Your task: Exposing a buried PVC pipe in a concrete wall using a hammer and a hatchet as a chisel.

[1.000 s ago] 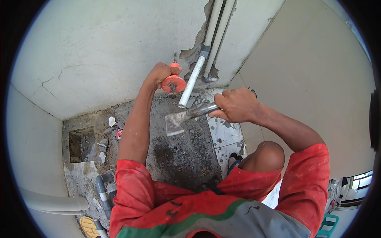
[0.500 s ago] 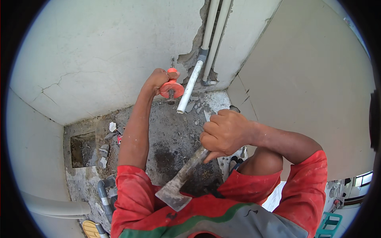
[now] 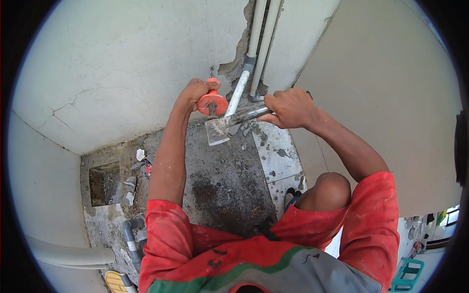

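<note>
My left hand [image 3: 195,93] is closed round the orange grip of a cold chisel [image 3: 219,105], whose round hand guard faces me. The chisel's tip meets the white wall [image 3: 146,44] just left of a broken channel in the plaster. My right hand [image 3: 291,108] grips the dark handle of a hatchet [image 3: 216,133]. The hatchet's head is at the butt end of the chisel, its worn metal blade pointing down. Behind its handle, a white pipe [image 3: 238,93] slants down from a grey coupling.
Two upright pipes [image 3: 261,39] run in the wall channel. Plaster bits lie on the rough floor [image 3: 220,171]. On the left are a square pit [image 3: 103,183], a grey elbow pipe [image 3: 128,232] and a thick white pipe [image 3: 73,254]. A green plastic stool [image 3: 408,273] stands lower right.
My right hand has swung the hatchet up and forward from near my chest to the chisel's butt. My left hand keeps the chisel at nearly the same spot on the wall.
</note>
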A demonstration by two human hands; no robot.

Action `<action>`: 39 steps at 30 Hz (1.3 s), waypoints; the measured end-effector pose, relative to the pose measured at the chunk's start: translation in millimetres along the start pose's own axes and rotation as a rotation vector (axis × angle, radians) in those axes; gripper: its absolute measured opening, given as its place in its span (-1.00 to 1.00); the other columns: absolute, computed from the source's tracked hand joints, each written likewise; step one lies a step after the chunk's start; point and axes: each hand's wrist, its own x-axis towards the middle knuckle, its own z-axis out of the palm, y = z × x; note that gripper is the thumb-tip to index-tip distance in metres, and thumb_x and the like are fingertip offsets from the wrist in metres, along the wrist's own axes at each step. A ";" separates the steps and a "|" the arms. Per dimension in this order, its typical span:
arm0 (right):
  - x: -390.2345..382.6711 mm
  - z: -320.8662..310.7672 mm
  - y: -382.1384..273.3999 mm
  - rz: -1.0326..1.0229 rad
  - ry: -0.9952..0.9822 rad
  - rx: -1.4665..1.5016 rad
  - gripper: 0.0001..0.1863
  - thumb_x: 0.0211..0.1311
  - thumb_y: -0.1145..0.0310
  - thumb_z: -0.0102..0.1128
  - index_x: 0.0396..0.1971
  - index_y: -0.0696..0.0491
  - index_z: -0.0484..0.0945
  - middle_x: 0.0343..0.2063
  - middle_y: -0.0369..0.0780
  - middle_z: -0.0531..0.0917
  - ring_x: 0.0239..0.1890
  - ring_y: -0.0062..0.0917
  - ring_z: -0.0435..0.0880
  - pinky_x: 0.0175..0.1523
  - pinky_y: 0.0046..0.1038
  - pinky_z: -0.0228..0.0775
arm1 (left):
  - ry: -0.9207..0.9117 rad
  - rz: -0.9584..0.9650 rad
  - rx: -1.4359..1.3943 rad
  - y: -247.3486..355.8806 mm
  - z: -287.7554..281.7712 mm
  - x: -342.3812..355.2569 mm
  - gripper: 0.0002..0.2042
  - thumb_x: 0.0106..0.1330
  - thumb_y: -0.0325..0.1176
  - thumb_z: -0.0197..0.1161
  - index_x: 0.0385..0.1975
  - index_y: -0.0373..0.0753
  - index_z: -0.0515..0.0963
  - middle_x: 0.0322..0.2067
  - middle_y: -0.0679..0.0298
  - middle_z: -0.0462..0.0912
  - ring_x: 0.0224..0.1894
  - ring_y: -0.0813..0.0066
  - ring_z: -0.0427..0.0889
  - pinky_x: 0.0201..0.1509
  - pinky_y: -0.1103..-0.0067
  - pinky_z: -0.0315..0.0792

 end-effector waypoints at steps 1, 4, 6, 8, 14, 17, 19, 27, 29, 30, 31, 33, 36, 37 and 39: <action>-6.4 1.2 -8.7 0.041 -0.016 -0.015 -0.39 0.15 -0.28 -0.07 -0.67 0.04 0.31 -0.76 -0.19 0.41 -0.70 -0.29 0.52 -0.62 -0.32 0.31 | -0.004 0.005 -0.001 1.5 -0.8 0.4 -0.74 0.21 -0.27 0.31 -0.60 -0.31 0.50 -0.66 0.32 0.47 -0.69 0.61 0.42 -0.66 0.58 0.31; -17.7 -19.9 -61.5 -0.051 -0.014 0.060 -0.36 0.15 -0.30 -0.10 -0.64 0.06 0.36 -0.74 -0.14 0.48 -0.67 -0.23 0.56 -0.60 -0.28 0.34 | -0.018 -0.064 -0.060 -8.2 -7.0 -7.8 -0.75 0.21 -0.27 0.31 -0.59 -0.30 0.50 -0.65 0.33 0.46 -0.69 0.62 0.41 -0.65 0.57 0.31; -14.6 -28.4 -64.6 -0.180 0.023 0.113 -0.36 0.16 -0.30 -0.11 -0.62 0.07 0.39 -0.73 -0.12 0.50 -0.66 -0.21 0.56 -0.59 -0.27 0.35 | -0.023 -0.055 -0.078 -6.0 -8.6 -7.0 -0.76 0.21 -0.27 0.31 -0.58 -0.29 0.50 -0.65 0.34 0.45 -0.69 0.62 0.41 -0.65 0.57 0.31; -8.5 -30.4 -51.5 -0.627 0.115 0.143 -0.37 0.19 -0.28 -0.11 -0.60 0.08 0.40 -0.72 -0.11 0.51 -0.63 -0.22 0.57 -0.58 -0.27 0.36 | -0.021 -0.042 -0.067 0.1 -9.2 -3.8 -0.76 0.21 -0.27 0.30 -0.57 -0.29 0.50 -0.65 0.35 0.46 -0.69 0.62 0.41 -0.65 0.58 0.31; 1.9 -9.9 -19.2 0.078 0.130 0.029 -0.42 0.16 -0.24 -0.04 -0.63 0.03 0.35 -0.75 -0.21 0.41 -0.68 -0.30 0.54 -0.61 -0.31 0.35 | 0.014 -0.054 0.200 -5.5 3.6 -1.8 -0.76 0.21 -0.29 0.29 -0.58 -0.28 0.49 -0.65 0.34 0.46 -0.68 0.61 0.41 -0.66 0.58 0.30; -18.2 -26.5 -57.4 -0.140 0.123 0.107 -0.45 0.14 -0.21 0.02 -0.63 0.03 0.36 -0.73 -0.23 0.39 -0.70 -0.32 0.50 -0.61 -0.34 0.35 | 0.001 -0.045 0.052 -10.6 1.0 -4.3 -0.76 0.21 -0.28 0.28 -0.60 -0.26 0.47 -0.67 0.34 0.44 -0.70 0.62 0.37 -0.67 0.56 0.24; -23.6 -20.9 -60.8 -0.172 0.162 0.126 -0.46 0.12 -0.19 0.05 -0.63 0.04 0.35 -0.72 -0.24 0.38 -0.69 -0.34 0.50 -0.61 -0.35 0.34 | 0.031 -0.036 0.098 -9.7 -0.5 -5.5 -0.75 0.22 -0.27 0.26 -0.62 -0.25 0.46 -0.68 0.35 0.43 -0.71 0.63 0.34 -0.68 0.56 0.22; -30.6 -8.3 -43.2 -0.226 0.216 0.105 -0.48 0.08 -0.14 0.12 -0.63 0.06 0.35 -0.70 -0.25 0.35 -0.68 -0.42 0.49 -0.63 -0.41 0.32 | 0.061 -0.023 0.050 -6.8 -0.2 -5.8 -0.74 0.24 -0.28 0.24 -0.64 -0.27 0.47 -0.68 0.35 0.43 -0.71 0.65 0.35 -0.68 0.58 0.23; -30.9 -24.9 -52.5 -0.307 0.232 0.107 -0.47 0.08 -0.16 0.10 -0.64 0.05 0.33 -0.70 -0.26 0.34 -0.69 -0.42 0.48 -0.64 -0.41 0.32 | 0.038 -0.005 -0.008 -8.1 2.0 -6.1 -0.74 0.24 -0.28 0.24 -0.63 -0.28 0.48 -0.68 0.36 0.43 -0.71 0.65 0.35 -0.67 0.59 0.24; -31.0 -30.8 -54.8 -0.382 0.250 0.104 -0.47 0.09 -0.17 0.08 -0.65 0.04 0.32 -0.71 -0.26 0.33 -0.70 -0.43 0.47 -0.65 -0.40 0.32 | 0.053 -0.022 -0.004 -6.3 6.0 -7.5 -0.74 0.25 -0.28 0.24 -0.62 -0.29 0.49 -0.68 0.35 0.43 -0.70 0.65 0.37 -0.66 0.59 0.25; -29.3 -28.4 -49.7 -0.380 0.249 0.105 -0.47 0.09 -0.17 0.08 -0.65 0.04 0.32 -0.71 -0.26 0.33 -0.70 -0.43 0.47 -0.65 -0.40 0.32 | 0.067 -0.038 0.000 -5.3 8.8 -8.1 -0.74 0.25 -0.28 0.24 -0.62 -0.30 0.50 -0.67 0.35 0.44 -0.69 0.64 0.38 -0.66 0.60 0.26; -15.9 -20.1 -20.8 -0.584 0.194 0.131 -0.43 0.09 -0.23 0.03 -0.64 0.05 0.34 -0.72 -0.25 0.37 -0.70 -0.37 0.49 -0.65 -0.38 0.32 | 0.046 -0.011 -0.001 -3.4 3.9 0.5 -0.73 0.25 -0.28 0.25 -0.61 -0.31 0.50 -0.67 0.35 0.44 -0.69 0.64 0.38 -0.65 0.59 0.27; -9.2 -3.7 2.6 -0.118 0.020 -0.023 -0.41 0.14 -0.23 -0.03 -0.63 0.08 0.37 -0.72 -0.20 0.45 -0.68 -0.26 0.54 -0.64 -0.34 0.34 | 0.026 -0.007 0.007 -15.2 4.3 4.9 -0.73 0.25 -0.27 0.25 -0.60 -0.32 0.50 -0.67 0.34 0.44 -0.68 0.63 0.38 -0.64 0.59 0.27; -9.2 -3.6 -1.8 0.066 -0.059 -0.051 -0.41 0.16 -0.22 -0.04 -0.62 0.08 0.37 -0.72 -0.19 0.47 -0.67 -0.23 0.55 -0.63 -0.33 0.35 | 0.045 -0.013 0.024 -16.6 3.8 7.2 -0.73 0.26 -0.28 0.24 -0.59 -0.32 0.50 -0.67 0.34 0.44 -0.68 0.63 0.38 -0.64 0.59 0.27; -17.8 -10.6 -29.4 0.008 0.001 -0.008 -0.43 0.19 -0.20 -0.04 -0.64 0.06 0.35 -0.75 -0.21 0.43 -0.69 -0.27 0.53 -0.64 -0.34 0.35 | 0.058 -0.020 -0.004 -17.8 0.8 4.3 -0.74 0.26 -0.28 0.25 -0.59 -0.33 0.51 -0.66 0.34 0.45 -0.68 0.63 0.37 -0.64 0.59 0.26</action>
